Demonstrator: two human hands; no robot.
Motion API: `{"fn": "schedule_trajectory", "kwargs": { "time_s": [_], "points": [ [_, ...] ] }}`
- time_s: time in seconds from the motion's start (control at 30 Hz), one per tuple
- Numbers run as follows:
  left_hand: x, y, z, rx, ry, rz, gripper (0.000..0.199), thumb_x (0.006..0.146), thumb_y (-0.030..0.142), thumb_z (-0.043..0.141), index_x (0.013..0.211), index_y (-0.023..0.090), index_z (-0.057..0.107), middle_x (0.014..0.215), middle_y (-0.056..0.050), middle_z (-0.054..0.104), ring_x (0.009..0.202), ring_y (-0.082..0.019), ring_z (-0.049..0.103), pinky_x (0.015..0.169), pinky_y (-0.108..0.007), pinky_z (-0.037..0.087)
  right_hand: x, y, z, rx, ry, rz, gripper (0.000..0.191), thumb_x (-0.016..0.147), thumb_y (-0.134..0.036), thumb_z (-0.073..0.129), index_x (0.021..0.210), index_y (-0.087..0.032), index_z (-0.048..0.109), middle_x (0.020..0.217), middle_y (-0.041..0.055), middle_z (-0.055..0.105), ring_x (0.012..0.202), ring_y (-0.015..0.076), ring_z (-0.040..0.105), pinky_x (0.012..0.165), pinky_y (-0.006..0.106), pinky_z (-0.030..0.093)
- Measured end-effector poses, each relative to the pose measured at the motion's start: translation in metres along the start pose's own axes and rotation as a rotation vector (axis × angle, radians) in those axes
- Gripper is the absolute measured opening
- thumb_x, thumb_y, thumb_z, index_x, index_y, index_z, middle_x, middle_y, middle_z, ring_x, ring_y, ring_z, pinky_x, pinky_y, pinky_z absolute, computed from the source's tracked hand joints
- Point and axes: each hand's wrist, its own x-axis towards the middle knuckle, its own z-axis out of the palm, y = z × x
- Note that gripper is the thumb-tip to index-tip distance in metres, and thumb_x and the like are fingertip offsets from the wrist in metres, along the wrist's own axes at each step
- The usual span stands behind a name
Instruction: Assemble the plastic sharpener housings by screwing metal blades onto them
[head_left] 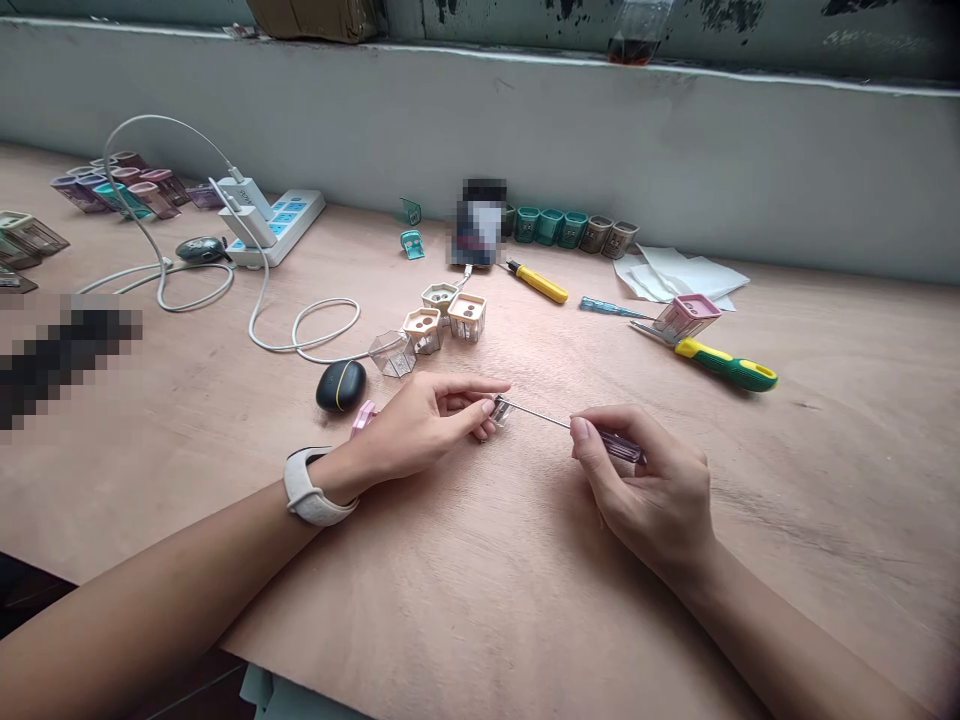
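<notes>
My left hand (424, 420) pinches a small clear plastic part (500, 410) between thumb and fingertips. My right hand (645, 490) grips a slim screwdriver with a translucent purple handle (621, 447). Its thin metal shaft (536, 413) reaches across to the clear part and meets it. A small pink plastic piece (364, 418) lies partly hidden behind my left hand. Several open cube-shaped plastic housings (466, 317) stand just beyond my hands, with a clear one (392, 353) nearest. A white band (319, 490) circles my left wrist.
On the plywood bench (480, 600) lie a black oval case (341, 386), a white power strip (274, 228) with chargers and cables, yellow and green-handled screwdrivers (726, 365), a pink housing (686, 317), white papers (682, 275), and rows of coloured housings (570, 230). A wall (480, 130) backs the bench.
</notes>
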Motion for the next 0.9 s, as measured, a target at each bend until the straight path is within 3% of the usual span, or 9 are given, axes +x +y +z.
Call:
{"fn": "schedule_trajectory", "kwargs": {
  "time_s": [0.23,0.67,0.9],
  "points": [
    [-0.0002,-0.0007,0.0003,0.008,0.018,-0.021,0.036,0.087,0.018,0.073,0.123,0.014,0.072,0.104,-0.01,0.077,0.09,-0.018,0.071,0.079,-0.03,0.059,-0.0008,0.0003,-0.0006,0.001,-0.006,0.003,0.006,0.093,-0.016,0.065,0.088,-0.017,0.065,0.072,-0.0031,0.064,0.059,0.0049,0.059,0.057,0.016,0.048],
    [-0.0002,0.0016,0.0029,-0.01,0.053,-0.02,0.031,0.093,0.017,0.063,0.122,0.009,0.07,0.085,-0.006,0.074,0.077,-0.014,0.069,0.079,-0.03,0.059,-0.0017,-0.0013,-0.0022,0.052,0.006,0.008,0.005,0.092,-0.014,0.066,0.088,-0.017,0.065,0.071,-0.0036,0.063,0.056,0.004,0.057,0.055,0.016,0.048],
    [0.0024,-0.0008,0.0006,0.009,0.083,0.002,0.031,0.096,0.017,0.059,0.124,0.008,0.069,0.088,-0.008,0.074,0.079,-0.015,0.071,0.078,-0.029,0.061,-0.0027,-0.0015,-0.003,0.064,-0.008,0.014,0.006,0.092,-0.014,0.066,0.087,-0.017,0.065,0.069,-0.0034,0.061,0.054,0.0047,0.055,0.053,0.018,0.047]
  ]
}}
